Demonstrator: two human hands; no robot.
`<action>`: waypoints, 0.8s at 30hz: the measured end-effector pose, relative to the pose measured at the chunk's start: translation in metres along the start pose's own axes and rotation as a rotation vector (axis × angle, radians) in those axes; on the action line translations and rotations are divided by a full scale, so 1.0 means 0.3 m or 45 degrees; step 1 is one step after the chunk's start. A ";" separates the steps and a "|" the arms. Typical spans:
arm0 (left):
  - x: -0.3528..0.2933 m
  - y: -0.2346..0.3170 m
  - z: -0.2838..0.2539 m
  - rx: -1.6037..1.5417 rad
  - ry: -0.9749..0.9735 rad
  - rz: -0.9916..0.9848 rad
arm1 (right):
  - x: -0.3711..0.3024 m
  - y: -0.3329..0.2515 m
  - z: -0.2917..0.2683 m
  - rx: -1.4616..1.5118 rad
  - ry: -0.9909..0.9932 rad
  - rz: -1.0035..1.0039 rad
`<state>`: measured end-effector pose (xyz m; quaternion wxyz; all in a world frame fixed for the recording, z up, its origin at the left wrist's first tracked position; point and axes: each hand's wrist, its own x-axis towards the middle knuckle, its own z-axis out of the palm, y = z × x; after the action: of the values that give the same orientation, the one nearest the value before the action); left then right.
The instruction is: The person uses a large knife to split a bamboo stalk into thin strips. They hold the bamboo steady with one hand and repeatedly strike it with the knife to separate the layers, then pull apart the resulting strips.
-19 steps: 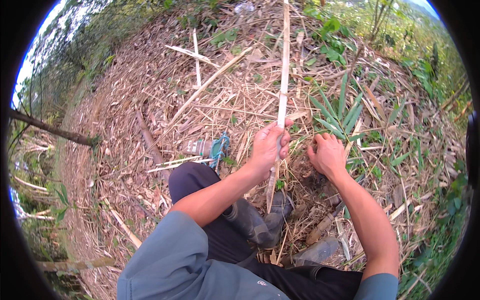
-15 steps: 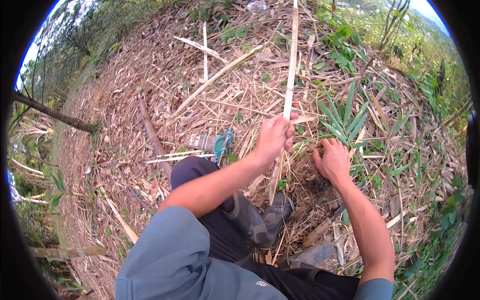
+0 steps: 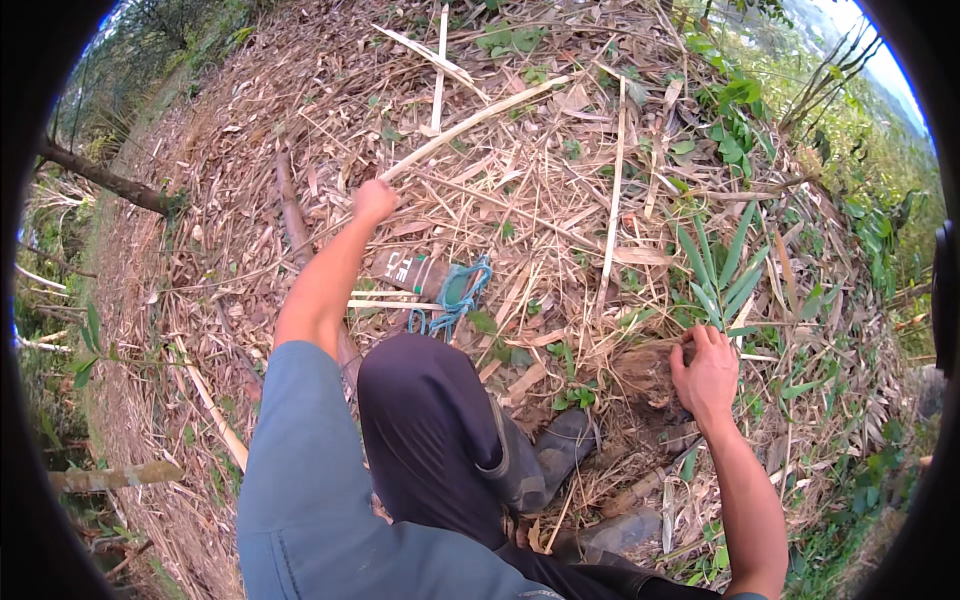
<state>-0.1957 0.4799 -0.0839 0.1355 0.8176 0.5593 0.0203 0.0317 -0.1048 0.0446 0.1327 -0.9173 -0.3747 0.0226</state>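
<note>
My left hand [image 3: 374, 201] reaches forward with its fingers closed round the near part of a long pale bamboo strip [image 3: 480, 124], which slants away over the litter. On the right, my right hand [image 3: 708, 378] rests beside a brown, fibrous stump-like clump [image 3: 645, 375], its fingers bent and thumb apart, holding nothing that I can make out. A thinner pale strip [image 3: 616, 185] lies between the hands. Close to my knee is a brown object with pale lettering [image 3: 403, 270], with a tangle of blue cord [image 3: 464, 290] at its end.
Dry bamboo leaves and splinters cover the sloping ground. Two crossed pale strips [image 3: 438, 70] lie ahead. A green leafy sprig [image 3: 722, 270] stands beyond my right hand. A bare branch [image 3: 110, 182] juts in at left. My dark boot [image 3: 568, 445] is near the clump.
My left hand has let go of the upright strip and moved left onto the slanting one. The right hand stays by the clump. The view has shifted slightly.
</note>
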 end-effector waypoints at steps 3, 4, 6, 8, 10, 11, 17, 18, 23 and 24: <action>0.104 -0.258 0.052 -0.050 0.143 -0.197 | 0.014 -0.014 0.014 -0.024 -0.028 0.021; 0.125 -0.276 0.084 -0.079 0.172 -0.211 | 0.011 -0.004 0.018 -0.045 -0.016 0.010; 0.174 -0.260 0.153 -0.090 0.197 -0.142 | 0.001 0.004 0.005 -0.088 -0.049 0.056; 0.241 -0.280 0.207 -0.078 0.167 -0.087 | -0.001 0.007 -0.003 -0.105 -0.046 0.066; 0.356 -0.522 0.127 0.009 0.161 -0.134 | 0.051 -0.030 0.031 -0.033 -0.055 -0.009; 0.393 -0.634 0.066 0.094 0.174 -0.143 | 0.080 -0.046 0.059 0.025 -0.054 -0.057; 0.317 -0.291 0.149 0.079 -0.034 -0.001 | 0.025 -0.004 0.008 -0.080 -0.063 0.030; 0.296 -0.272 0.108 0.076 0.019 0.006 | 0.026 -0.002 0.015 -0.078 -0.053 0.014; 0.166 -0.104 -0.116 0.118 0.097 0.149 | 0.013 0.005 0.016 -0.072 -0.051 -0.003; 0.142 -0.079 -0.156 0.193 0.170 0.298 | 0.014 0.006 0.019 -0.072 -0.056 -0.009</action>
<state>-0.2100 0.5362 -0.0496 0.0324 0.8818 0.4680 0.0480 0.0353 -0.1018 0.0389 0.0985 -0.9187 -0.3812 0.0315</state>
